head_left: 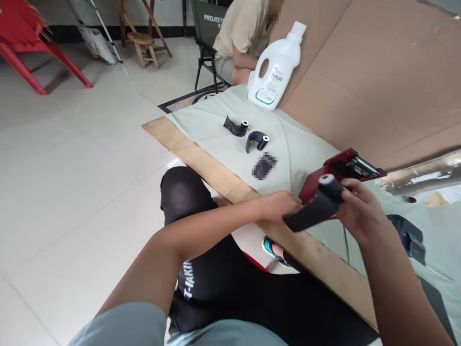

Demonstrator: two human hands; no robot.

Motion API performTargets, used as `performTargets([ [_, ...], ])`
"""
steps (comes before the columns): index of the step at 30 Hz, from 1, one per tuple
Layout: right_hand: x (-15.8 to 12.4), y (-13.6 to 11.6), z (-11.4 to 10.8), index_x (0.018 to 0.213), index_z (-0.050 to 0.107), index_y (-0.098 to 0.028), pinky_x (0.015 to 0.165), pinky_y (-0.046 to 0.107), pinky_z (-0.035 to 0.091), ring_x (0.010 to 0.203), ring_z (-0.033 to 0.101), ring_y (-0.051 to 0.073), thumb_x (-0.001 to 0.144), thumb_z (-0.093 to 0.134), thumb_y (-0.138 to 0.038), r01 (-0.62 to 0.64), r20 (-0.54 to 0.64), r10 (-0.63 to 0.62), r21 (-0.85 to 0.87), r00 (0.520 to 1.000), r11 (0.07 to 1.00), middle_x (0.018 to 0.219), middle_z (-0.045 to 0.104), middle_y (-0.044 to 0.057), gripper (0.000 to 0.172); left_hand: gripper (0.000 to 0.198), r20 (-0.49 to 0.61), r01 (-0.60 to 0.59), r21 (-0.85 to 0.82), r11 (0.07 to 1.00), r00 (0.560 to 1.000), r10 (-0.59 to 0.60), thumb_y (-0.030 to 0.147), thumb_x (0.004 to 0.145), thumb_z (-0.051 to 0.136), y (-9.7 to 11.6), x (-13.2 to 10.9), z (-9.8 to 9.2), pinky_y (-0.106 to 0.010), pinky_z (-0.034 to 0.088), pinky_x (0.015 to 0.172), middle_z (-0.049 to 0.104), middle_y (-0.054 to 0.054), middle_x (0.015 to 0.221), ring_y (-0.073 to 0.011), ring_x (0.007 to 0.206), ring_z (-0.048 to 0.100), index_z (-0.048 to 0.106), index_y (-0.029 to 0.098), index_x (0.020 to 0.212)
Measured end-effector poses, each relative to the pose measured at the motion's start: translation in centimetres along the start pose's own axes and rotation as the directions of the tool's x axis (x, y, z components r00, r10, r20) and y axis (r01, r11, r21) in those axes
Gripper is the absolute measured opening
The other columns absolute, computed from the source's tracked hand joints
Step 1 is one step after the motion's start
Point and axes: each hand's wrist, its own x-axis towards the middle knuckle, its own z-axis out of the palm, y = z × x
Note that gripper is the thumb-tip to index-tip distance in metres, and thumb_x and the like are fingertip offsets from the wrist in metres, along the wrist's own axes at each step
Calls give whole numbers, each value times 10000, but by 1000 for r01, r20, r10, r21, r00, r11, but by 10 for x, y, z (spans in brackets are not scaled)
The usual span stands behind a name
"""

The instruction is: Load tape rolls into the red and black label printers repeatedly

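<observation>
My right hand (362, 209) grips a roll of black film (333, 189) with a white core, held up above the table's near edge. A wide loose strip (309, 214) hangs off the roll toward the left. At its free end, my left hand (283, 204) is closed on the strip, its fingertips partly hidden. Just behind the roll stands a small red machine (313, 185) with a black and metal top, partly covered by my hands. Two more partly unrolled black film rolls, a farther one (236, 127) and a nearer one (258, 140), lie on the cloth.
A pixelated dark flat piece (264, 166) lies near the rolls. A white detergent bottle (275, 72) stands at the back by a cardboard wall (378, 81). Black curled pieces (408, 235) and a clear-wrapped roll (425, 173) are at right. Another person (241, 36) sits beyond the table.
</observation>
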Motion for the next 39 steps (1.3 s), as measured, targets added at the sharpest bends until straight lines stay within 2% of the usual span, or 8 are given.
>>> performTargets([
  [4,-29,6,-46,951,720,-326,551,347,546,683,625,217,643,892,-436,-16,-261,-12,-106,965,994,901,674,60,370,259,50,-106,222,969,994,97,203,1000,486,-1,1,0,-357,426,756,726,-92,1057,-221,1042,636,703,181,1140],
  [9,-48,8,-74,948,751,-342,681,428,609,922,676,307,728,798,-580,-93,-436,-2,-195,900,976,1000,711,65,328,327,-24,-138,273,952,988,150,263,1055,417,8,0,5,-361,405,761,703,-90,1171,-201,1063,624,635,195,1289],
  [20,-35,-6,-63,1030,733,-270,661,319,578,792,677,202,756,840,-585,8,-78,-22,-175,997,985,953,740,42,431,353,36,-163,273,948,987,160,270,1058,406,11,-5,9,-320,396,770,688,-90,1138,-190,1004,623,586,211,1355],
  [26,-13,-8,-68,1027,730,-231,671,318,517,753,622,186,776,804,-599,67,-95,-98,-286,991,956,860,705,35,452,340,-196,6,136,991,980,21,258,1016,501,27,7,15,-365,505,930,380,-76,1617,-231,1210,567,644,292,1323],
  [30,20,3,-87,1039,735,-213,707,365,511,773,614,218,796,730,-614,168,-110,-280,-576,954,800,895,703,64,469,374,-321,208,-13,978,925,-201,260,961,588,33,25,27,-404,535,988,373,-91,1611,-260,1288,517,662,296,1325],
  [33,48,16,-100,981,768,-198,762,416,509,847,615,266,817,669,-577,207,-42,-419,-823,907,530,971,690,116,424,383,-317,196,80,977,934,-162,236,943,586,28,30,32,-440,510,1032,446,-77,1568,-293,1333,461,666,275,1315],
  [35,63,23,-103,955,784,-193,795,433,507,868,627,285,847,626,-525,187,5,-408,-893,913,408,965,697,128,384,423,-299,171,160,972,947,-118,236,955,558,25,31,32,-443,491,1042,447,-66,1577,-297,1322,456,622,267,1372],
  [39,80,31,-100,950,800,-191,808,403,508,868,679,289,904,574,-399,94,-6,-262,-927,965,364,948,757,114,311,560,-285,177,236,955,953,-106,221,957,537,23,37,28,-407,455,1041,435,-55,1598,-282,1332,443,470,253,1512],
])
